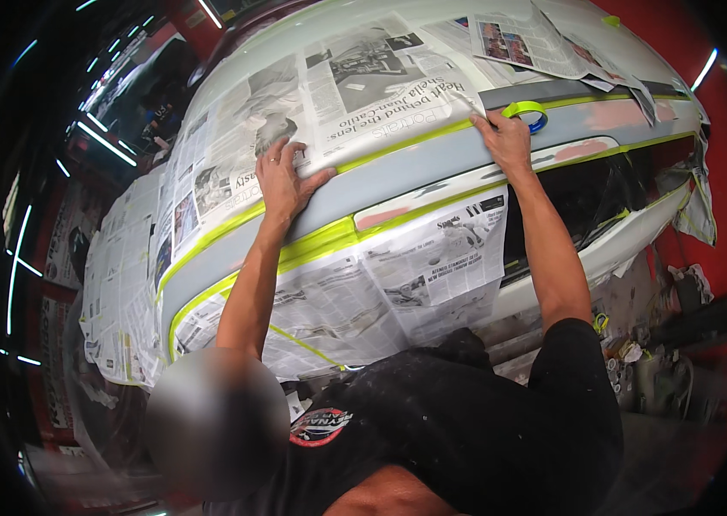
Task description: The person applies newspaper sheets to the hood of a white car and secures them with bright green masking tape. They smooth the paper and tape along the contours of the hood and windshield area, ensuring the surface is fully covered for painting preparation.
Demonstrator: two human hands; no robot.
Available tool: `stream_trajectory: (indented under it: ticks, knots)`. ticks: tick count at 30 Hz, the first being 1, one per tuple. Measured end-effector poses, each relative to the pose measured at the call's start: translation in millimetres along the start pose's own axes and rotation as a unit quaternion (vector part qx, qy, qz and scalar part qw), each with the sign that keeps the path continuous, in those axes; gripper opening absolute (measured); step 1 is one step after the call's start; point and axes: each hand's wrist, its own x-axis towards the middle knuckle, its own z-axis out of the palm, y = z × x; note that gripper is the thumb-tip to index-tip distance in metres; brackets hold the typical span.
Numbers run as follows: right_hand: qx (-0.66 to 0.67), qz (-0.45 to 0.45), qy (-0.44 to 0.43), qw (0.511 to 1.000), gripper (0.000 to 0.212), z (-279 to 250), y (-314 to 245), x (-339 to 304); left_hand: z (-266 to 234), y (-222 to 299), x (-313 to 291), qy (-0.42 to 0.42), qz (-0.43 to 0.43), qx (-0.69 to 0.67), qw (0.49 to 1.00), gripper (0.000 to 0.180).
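Observation:
My left hand [284, 179] lies with its fingers spread on the newspaper [372, 60] that covers the car roof, its thumb near the yellow-green tape strip along the paper's edge. Further right, my right hand [507, 142] has its fingers bent at the same masking tape strip [432, 140]. A roll of yellow-green masking tape [538, 109] with a blue core sits against that hand, and the fingers partly hide how it is held. Below the strip runs the grey primed roof edge [398, 178] of the car.
More newspaper [432, 258] covers the side below, edged with tape. The dark window opening [552, 215] has plastic in it. Loose newspaper sheets [552, 47] lie at the upper right. Equipment [660, 378] stands low at the right, by a red wall [724, 172].

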Motion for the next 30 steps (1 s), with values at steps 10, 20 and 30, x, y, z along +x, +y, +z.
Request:
stream_trajectory:
  ticks: [10,20,30]
  knots:
    - [-0.018,-0.023,0.029,0.999,0.029,2.5,1.0,-4.5,8.5,17.5,20.9,-0.031,0.007,-0.025,0.999,0.081]
    - [-0.032,-0.03,0.046,0.998,0.03,6.0,-0.3,-2.7,32.2,67.4,49.5,-0.045,0.022,-0.025,0.998,0.086]
    - [-0.012,0.077,-0.086,0.993,0.031,-7.8,-4.8,9.4,92.4,154.5,97.8,-0.047,0.082,-0.072,0.993,0.089]
